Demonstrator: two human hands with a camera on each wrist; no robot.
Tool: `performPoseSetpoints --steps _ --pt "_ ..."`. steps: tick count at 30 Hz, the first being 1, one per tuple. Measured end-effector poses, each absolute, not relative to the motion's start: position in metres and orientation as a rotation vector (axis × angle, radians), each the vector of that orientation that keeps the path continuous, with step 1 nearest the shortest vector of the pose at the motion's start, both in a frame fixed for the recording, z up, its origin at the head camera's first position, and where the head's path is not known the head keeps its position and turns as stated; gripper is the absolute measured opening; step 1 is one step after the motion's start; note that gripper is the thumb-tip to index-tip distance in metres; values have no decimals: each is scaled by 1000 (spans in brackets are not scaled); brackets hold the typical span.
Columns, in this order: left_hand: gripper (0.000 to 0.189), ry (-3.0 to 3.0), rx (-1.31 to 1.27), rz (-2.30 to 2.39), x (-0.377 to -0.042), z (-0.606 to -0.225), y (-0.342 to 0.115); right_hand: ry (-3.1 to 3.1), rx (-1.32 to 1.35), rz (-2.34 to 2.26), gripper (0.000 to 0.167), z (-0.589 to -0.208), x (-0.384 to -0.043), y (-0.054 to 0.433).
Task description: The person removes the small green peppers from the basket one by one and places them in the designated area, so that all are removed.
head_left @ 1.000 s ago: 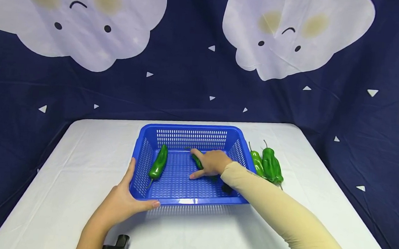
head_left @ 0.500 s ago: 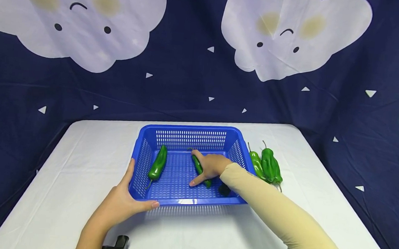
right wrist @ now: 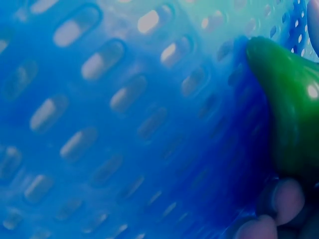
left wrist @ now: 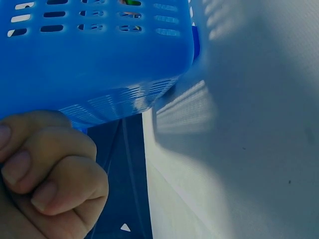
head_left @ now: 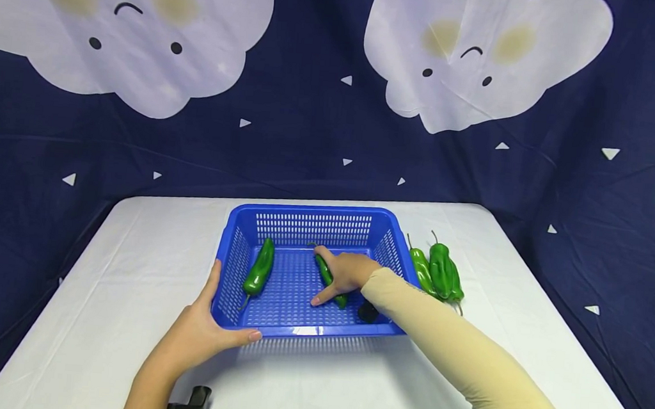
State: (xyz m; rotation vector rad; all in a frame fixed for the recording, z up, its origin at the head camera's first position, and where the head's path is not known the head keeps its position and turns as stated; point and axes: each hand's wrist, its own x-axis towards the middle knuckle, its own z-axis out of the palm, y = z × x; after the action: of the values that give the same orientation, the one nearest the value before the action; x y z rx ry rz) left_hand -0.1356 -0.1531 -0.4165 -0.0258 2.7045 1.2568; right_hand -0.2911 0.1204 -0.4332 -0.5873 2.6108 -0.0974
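Note:
A blue perforated plastic basket (head_left: 304,211) stands on the white table. My left hand (head_left: 198,324) holds its near left corner, thumb along the front rim and forefinger up the left side. In the left wrist view the other fingers (left wrist: 75,181) curl below the basket. Inside the basket, my right hand (head_left: 351,274) grips a green chili pepper (head_left: 324,269) on the right side of the floor. Its tip and fingertips (right wrist: 289,200) show close by in the right wrist view. Another green pepper (head_left: 259,268) lies along the left side of the basket.
Right of the basket, several green peppers (head_left: 442,270) lie close together on the white tablecloth (head_left: 324,390), partly behind the right sleeve (head_left: 445,329). A dark blue cloth (head_left: 301,100) with white clouds hangs behind the table.
Over the first half second the right hand and its pepper came slightly toward me, and more of the pepper shows. Since then both hands look still.

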Motion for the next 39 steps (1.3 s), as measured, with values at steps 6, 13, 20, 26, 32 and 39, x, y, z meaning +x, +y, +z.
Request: performPoseSetpoints --steps 6,13,20,26,32,39 --pt "145 2693 -36 1265 -136 -415 -153 2614 -595 -100 122 -432 -291 120" --pt "145 2708 -24 1258 -136 -415 -153 2611 -589 -107 121 -431 -291 121" --pt "146 2702 -14 1278 -136 -416 -153 2601 -582 -149 120 -432 -291 123" --pt "145 2698 -13 1285 -135 -418 -153 2595 -598 -149 115 -428 -290 125" --pt "145 2688 -26 1287 -135 -418 -152 2594 -624 -170 112 -423 -291 128" --pt "146 2697 -31 1275 -135 -418 -153 2602 -688 -234 115 -409 -294 132"
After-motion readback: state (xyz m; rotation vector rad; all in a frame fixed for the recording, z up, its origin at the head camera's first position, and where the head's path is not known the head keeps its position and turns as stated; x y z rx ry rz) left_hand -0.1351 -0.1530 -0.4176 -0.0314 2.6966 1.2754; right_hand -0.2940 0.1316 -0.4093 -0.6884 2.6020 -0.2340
